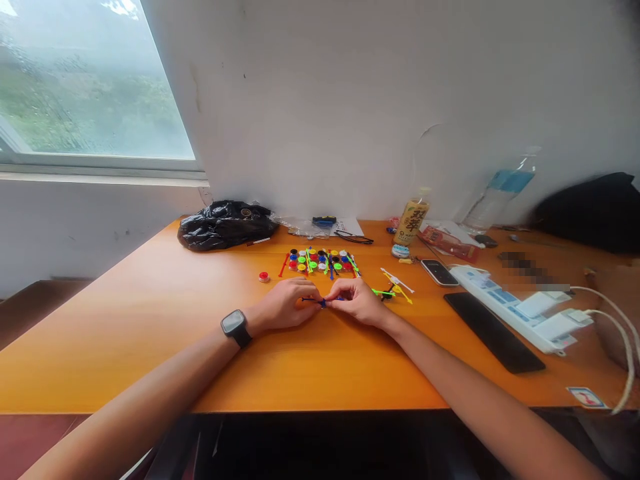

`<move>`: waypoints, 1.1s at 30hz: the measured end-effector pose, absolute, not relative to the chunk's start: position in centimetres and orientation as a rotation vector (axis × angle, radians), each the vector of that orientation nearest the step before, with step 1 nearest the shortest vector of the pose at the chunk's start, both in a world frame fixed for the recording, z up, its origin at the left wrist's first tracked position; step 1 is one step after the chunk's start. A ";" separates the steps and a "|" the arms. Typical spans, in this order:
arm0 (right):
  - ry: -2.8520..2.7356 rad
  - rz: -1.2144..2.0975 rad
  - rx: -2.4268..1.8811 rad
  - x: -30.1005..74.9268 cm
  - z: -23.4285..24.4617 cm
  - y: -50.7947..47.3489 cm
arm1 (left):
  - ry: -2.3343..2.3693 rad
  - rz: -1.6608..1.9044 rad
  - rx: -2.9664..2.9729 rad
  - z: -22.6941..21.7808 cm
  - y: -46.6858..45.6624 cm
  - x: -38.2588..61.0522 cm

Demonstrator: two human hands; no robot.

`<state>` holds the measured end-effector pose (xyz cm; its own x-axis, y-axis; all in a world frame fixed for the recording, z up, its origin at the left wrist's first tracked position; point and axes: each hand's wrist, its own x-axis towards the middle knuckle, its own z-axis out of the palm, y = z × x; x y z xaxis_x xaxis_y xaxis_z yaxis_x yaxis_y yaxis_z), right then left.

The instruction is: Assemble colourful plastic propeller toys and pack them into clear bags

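Note:
My left hand (290, 304), with a black watch on its wrist, pinches a small dark blue plastic piece (323, 303) with thin arms. My right hand (361, 301) grips the same piece from the other side, thumb and fingertips pressed together. The fingers hide much of it. Just beyond both hands lies a group of round coloured pieces (313, 265) in rows, with thin red, green and blue sticks among them. One red and white round piece (264, 277) sits apart, up and left of my left hand. Beside my right wrist is a small pile of yellow, white, green and black sticks (395, 288).
A black plastic bag (225, 225) lies at the back left, near glasses (354, 237). Along the right are a drink bottle (411, 219), a white phone-like device (440, 273), a black phone (493, 331) and a power strip (505, 308) with white cables.

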<state>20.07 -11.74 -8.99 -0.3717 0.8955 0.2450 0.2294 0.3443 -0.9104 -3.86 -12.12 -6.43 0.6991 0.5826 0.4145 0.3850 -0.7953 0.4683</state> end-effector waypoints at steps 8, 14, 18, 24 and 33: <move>-1.854 1.031 -1.007 20.2 -9.7 -11.2 | 0.759 0.773 2.630 -6.6 -12.4 -3.0; -1.937 0.927 -1.023 20.0 -9.0 -11.8 | 0.749 0.780 2.671 -6.9 -12.4 -3.0; -1.950 0.607 -1.150 20.2 -7.4 -12.9 | 0.786 0.869 2.624 -6.3 -12.3 -3.6; -1.881 1.174 -1.161 20.3 -5.2 -14.1 | 1.168 1.256 2.378 -6.2 -10.5 -5.2; -1.920 0.694 -1.167 20.5 -7.0 -12.9 | 1.424 1.238 2.399 -7.9 -7.8 -7.3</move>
<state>20.49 -12.92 -7.00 -0.2842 0.9000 0.3305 0.4809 0.4320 -0.7629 -7.28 -7.83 -7.90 0.2374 0.7681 0.5947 0.6958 -0.5617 0.4476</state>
